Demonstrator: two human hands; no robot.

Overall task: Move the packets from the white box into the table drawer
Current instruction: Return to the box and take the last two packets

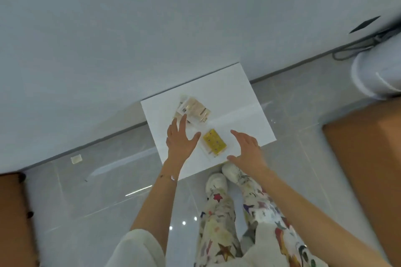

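A white box point(238, 102) sits on the floor against the wall, seen from above. On it lies a yellow packet point(214, 142) near the front and a pile of pale beige packets point(194, 110) further back. My left hand point(180, 141) hovers open just left of the yellow packet, its fingertips close to the beige pile. My right hand point(247, 150) is open over the box's front right part, to the right of the yellow packet. Neither hand holds anything. No drawer is visible.
A brown wooden surface point(368, 158) stands at the right and another brown piece point(13, 219) at the lower left. A white rounded object point(377, 71) with dark cables lies at the upper right. A small pale packet point(76, 159) lies on the floor by the wall. My feet point(223, 176) touch the box's front edge.
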